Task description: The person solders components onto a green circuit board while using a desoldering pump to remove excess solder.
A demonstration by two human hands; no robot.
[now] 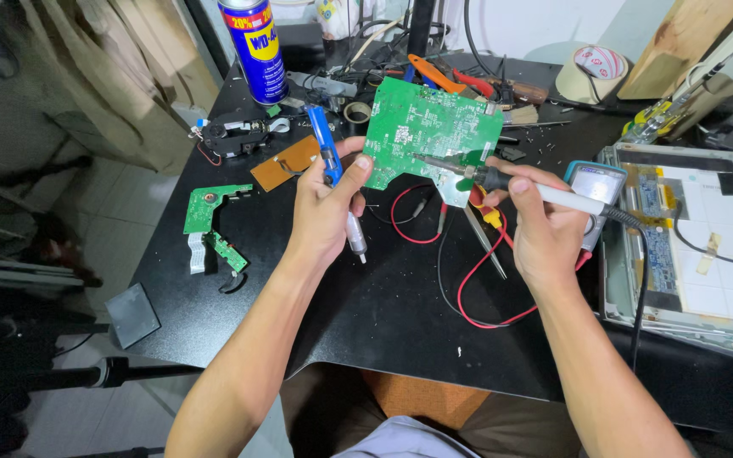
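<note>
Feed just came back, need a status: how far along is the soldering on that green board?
Done: smaller green boards lie apart on the black table, and the opened display panel sits beside it. In hand: left hand holds the green circuit board plus a blue tool; right hand has the soldering iron tip on the board. How many joints are left can't be told.

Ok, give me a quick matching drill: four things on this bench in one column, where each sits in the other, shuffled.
Things:
1. large green circuit board
2. white-handled soldering iron
3. blue and yellow spray can
4. small green L-shaped board

Places:
A. far left edge of the table, upright
B. held in the right hand
C. flat on the black table, left of the arms
D. held up by the left hand

Pairs: 1-D, 2-B, 3-A, 4-C
</note>
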